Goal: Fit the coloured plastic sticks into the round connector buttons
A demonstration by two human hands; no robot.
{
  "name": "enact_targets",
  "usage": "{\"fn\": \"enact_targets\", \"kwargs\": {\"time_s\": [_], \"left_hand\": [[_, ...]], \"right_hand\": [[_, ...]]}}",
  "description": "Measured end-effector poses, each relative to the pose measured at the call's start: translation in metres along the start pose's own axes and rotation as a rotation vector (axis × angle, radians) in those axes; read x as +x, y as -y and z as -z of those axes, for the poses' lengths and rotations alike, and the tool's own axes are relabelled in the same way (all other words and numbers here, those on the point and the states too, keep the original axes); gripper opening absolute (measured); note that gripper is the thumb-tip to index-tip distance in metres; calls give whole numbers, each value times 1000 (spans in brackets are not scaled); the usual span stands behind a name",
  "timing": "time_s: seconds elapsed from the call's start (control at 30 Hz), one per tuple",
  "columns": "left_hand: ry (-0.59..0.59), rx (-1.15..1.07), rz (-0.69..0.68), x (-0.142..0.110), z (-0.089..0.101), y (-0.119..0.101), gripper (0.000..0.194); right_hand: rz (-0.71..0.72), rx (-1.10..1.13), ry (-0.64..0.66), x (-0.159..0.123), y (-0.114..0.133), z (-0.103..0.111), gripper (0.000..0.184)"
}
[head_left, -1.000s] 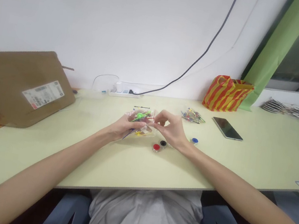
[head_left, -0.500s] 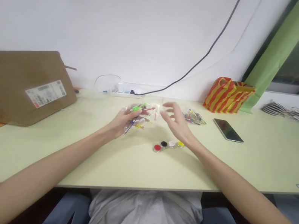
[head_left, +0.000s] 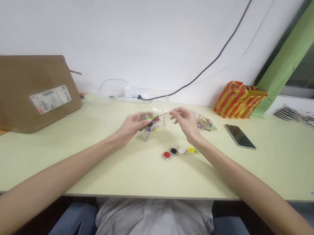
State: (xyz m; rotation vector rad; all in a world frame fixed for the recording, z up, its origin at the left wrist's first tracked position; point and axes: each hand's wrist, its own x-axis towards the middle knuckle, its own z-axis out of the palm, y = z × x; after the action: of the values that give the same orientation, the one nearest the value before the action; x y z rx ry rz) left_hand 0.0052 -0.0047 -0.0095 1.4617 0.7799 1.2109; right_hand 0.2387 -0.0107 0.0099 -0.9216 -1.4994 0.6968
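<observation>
My left hand is closed on a clear plastic bag of small green, red, blue and yellow parts, held over the table. My right hand, fingers pinched together, is at the tip of a thin red stick that slants up from the bag. Below the hands lies a row of small round push buttons, or pieces like them: red, black, white and yellow. A green one shows partly beside my right wrist.
Another bag of coloured parts lies behind my right hand. Farther right are a phone and a red-yellow striped bag. A large cardboard box stands at left. A power strip with a black cable lies by the wall.
My left hand has moved slightly right with the bag, turning it. My right hand's fingers, spread before, have come together at the thin red stick.
</observation>
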Motion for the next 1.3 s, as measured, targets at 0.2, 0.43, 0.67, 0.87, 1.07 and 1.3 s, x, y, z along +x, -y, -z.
{"fn": "enact_targets", "kwargs": {"time_s": [0.2,0.43,0.67,0.87,1.07,1.3], "left_hand": [[-16,-27,-62,2,7,0,58],[29,66,-101,-1,4,-6,56],[141,117,-141,-2,-3,-5,63],[135,374,-342,-5,-8,-6,84],[5,379,-434,-5,-10,-9,25],[-117,268,-420,0,0,-9,36]], "right_hand": [[203,-85,31,20,20,-11,27],[232,-103,84,43,50,-28,30],[136,-21,46,44,42,-31,34],[64,33,62,34,43,-26,35],[133,47,169,30,35,-30,51],[93,-36,273,0,19,-15,76]]}}
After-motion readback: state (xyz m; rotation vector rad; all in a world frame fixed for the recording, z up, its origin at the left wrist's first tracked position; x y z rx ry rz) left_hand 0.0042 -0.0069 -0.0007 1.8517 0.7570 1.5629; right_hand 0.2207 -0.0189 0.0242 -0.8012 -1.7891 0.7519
